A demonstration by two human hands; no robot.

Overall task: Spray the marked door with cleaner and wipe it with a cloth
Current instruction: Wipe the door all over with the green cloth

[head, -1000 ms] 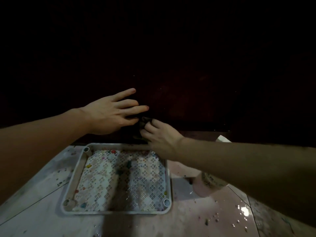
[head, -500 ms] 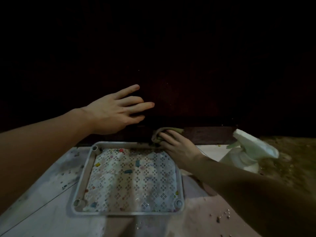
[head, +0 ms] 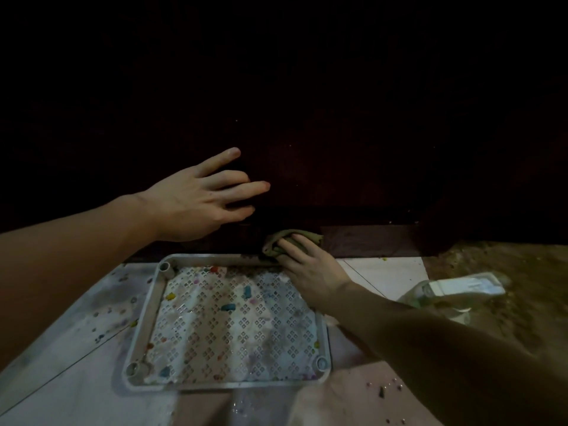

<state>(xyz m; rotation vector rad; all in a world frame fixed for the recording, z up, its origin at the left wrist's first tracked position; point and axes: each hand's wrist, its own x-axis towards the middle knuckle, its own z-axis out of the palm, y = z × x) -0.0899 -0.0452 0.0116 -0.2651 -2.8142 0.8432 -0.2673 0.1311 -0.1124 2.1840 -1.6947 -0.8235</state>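
Pressing the cloth (head: 292, 238) against the door's (head: 307, 118) bottom edge, the right hand's (head: 310, 265) grip clamps it; left hand (head: 196, 201) splayed.

We note: door (head: 338, 133) dark, matt wood; cloth (head: 278, 241) soft, crumpled; tray (head: 147, 327) perforated plastic, paint-flecked; floor (head: 76, 379) glossy tile.

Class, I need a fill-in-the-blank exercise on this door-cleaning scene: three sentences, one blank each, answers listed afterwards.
1. The right hand presses a crumpled ____ against the bottom of the dark door.
2. The left hand has its fingers spread and holds ____.
3. The spray bottle stands on the floor to the ____ of the perforated tray.

Answers: cloth; nothing; right
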